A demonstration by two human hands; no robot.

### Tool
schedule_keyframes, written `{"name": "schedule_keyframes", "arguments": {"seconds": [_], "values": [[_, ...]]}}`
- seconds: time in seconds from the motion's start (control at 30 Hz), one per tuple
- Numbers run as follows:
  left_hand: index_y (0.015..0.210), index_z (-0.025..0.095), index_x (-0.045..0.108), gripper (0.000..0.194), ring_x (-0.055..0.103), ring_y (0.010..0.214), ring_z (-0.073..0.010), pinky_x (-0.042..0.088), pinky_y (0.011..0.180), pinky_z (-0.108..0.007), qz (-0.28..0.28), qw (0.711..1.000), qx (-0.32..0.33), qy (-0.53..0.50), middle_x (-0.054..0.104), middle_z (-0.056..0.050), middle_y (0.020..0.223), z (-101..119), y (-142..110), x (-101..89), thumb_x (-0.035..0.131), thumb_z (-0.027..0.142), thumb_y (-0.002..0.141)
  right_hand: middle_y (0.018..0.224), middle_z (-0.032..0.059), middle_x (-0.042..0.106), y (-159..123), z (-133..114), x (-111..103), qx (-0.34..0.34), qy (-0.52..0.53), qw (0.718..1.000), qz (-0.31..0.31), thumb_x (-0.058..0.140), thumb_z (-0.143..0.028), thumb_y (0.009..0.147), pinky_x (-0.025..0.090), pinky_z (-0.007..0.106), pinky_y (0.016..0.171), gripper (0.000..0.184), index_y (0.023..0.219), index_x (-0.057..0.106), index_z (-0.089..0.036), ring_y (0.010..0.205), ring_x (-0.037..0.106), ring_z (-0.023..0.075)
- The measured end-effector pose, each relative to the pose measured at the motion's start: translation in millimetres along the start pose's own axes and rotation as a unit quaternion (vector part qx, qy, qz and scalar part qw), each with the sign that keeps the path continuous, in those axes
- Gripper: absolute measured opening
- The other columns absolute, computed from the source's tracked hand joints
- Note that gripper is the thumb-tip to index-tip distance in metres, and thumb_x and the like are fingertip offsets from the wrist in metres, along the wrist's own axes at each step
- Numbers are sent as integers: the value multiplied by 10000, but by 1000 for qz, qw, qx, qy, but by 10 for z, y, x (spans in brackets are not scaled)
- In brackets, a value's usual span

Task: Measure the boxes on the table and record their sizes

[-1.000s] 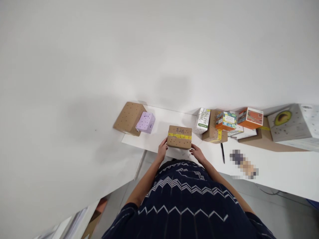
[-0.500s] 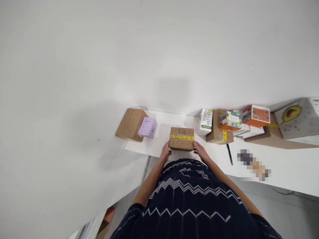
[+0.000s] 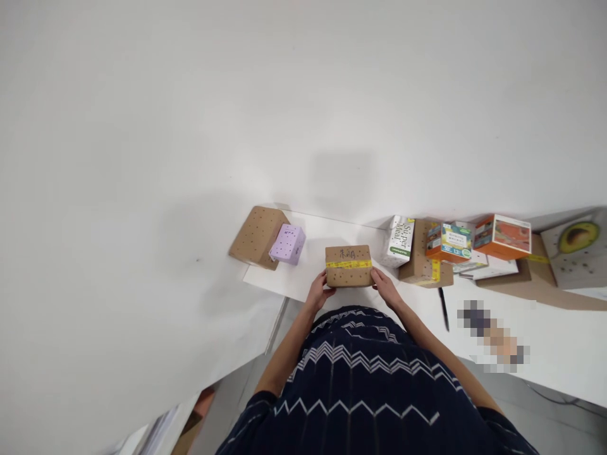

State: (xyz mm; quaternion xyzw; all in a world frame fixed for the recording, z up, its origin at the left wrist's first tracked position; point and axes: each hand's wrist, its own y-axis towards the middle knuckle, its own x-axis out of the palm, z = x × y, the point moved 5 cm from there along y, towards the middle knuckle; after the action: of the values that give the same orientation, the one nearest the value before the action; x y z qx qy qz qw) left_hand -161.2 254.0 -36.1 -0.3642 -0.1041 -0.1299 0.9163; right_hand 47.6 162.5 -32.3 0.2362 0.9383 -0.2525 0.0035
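While the left hand [image 3: 318, 293] clasps the carton [image 3: 349, 276], the right hand [image 3: 386, 289], now higher, apparently grips too.

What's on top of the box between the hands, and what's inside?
Yellow tape, dark dots and handwriting are on top of the brown box. Its inside is covered, so I can't tell.

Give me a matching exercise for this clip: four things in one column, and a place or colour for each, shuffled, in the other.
Things
1. Handwritten-on brown box
2. Lilac box
3. Pen
4. "Super Meal" box

Place or colour
A. Black, lying on the white tabletop
B. Beside the leftmost brown box
C. White and green
D. Between the left hand and right hand

Pairs: 1-D, 2-B, 3-A, 4-C
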Motion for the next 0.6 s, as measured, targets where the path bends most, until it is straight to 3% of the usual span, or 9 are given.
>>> {"name": "schedule_keyframes", "arguments": {"seconds": [0.17, 0.37, 0.5, 0.6], "values": [[999, 192, 655, 368, 535, 975, -200, 465, 599, -217, 28, 996, 44, -67, 603, -86, 1111, -5, 30, -6, 639, 409, 702, 1241, 63, 603, 26, -27, -37, -22, 0, 1000, -22, 490, -561, 785, 497, 371, 797, 578, 1249, 579, -228, 1032, 560, 239], [877, 181, 659, 256, 585, 874, -153, 457, 652, -224, 40, 982, 111, -150, 624, -64, 1106, 2, 70, -79, 662, 354, 688, 1180, 64, 644, 120, 24, -86, -126, 1, 991, -37, 568, -432, 740, 457, 409, 907, 504, 1196, 619, -225, 1007, 590, 230], [908, 178, 657, 255, 584, 841, -145, 439, 658, -223, 52, 986, 105, -117, 646, -68, 1013, -94, 81, -88, 644, 312, 691, 1153, 60, 656, 109, 189, -89, -100, -12, 995, -24, 554, -357, 696, 468, 409, 891, 482, 1151, 639, -225, 907, 624, 208], [1010, 192, 647, 322, 582, 905, -159, 435, 702, -238, 61, 992, 92, -62, 638, -73, 1073, -181, 38, -70, 593, 328, 724, 1162, 63, 652, 23, 285, -49, -70, -18, 997, -26, 542, -340, 676, 483, 395, 860, 500, 1153, 633, -222, 873, 628, 200]]}}
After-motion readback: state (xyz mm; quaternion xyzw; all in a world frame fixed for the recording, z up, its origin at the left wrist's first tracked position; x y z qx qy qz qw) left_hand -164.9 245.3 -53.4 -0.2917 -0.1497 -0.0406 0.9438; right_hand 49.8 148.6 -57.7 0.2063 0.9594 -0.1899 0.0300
